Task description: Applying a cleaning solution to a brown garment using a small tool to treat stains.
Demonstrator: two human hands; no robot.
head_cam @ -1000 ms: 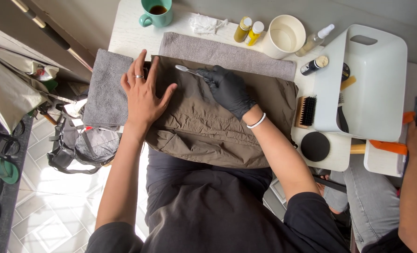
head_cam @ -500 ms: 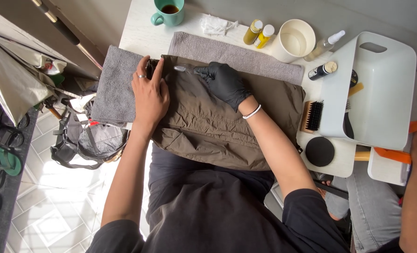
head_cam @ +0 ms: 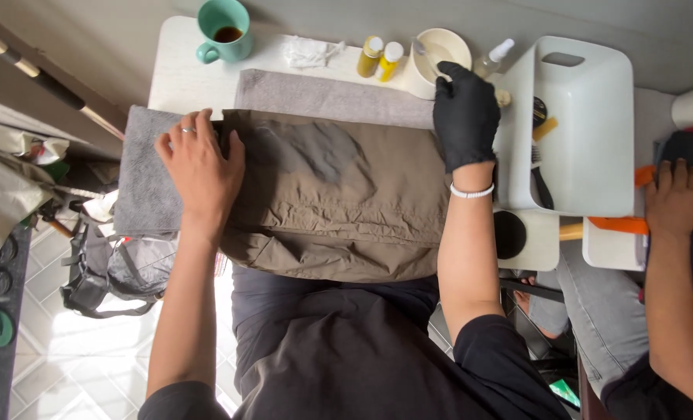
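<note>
**Two hands at the olive garment, one pressing, one at the bowl**

We see the olive-brown garment (head_cam: 339, 202) laid flat across the small white table (head_cam: 177, 78), its near edge hanging over toward the person's lap. A darker, damp-looking patch sits on its upper left part. Under it lie two grey towels: one (head_cam: 140, 175) juts out at the left, the other (head_cam: 323, 97) shows along the far edge.

The left hand (head_cam: 199, 167) lies flat and open, fingers spread, a ring on one finger; it grips nothing and presses down where the garment's left end meets the left towel.

The right hand (head_cam: 465, 117), in a black glove with a white band at the wrist, reaches past the garment's far right corner to the cream bowl (head_cam: 438, 50). Its fingertips are at the bowl's rim. They are curled, but we cannot tell whether they pinch anything.

Beside the bowl stand two small yellow bottles (head_cam: 381, 58) with white caps and a clear spray bottle (head_cam: 493, 58). A crumpled white tissue (head_cam: 308, 53) and a teal mug (head_cam: 226, 31) of dark drink sit further left. A white bin (head_cam: 588, 132) stands at the right, holding brushes.

Another person's hand (head_cam: 677, 198) rests at the far right, well apart from ours
</note>
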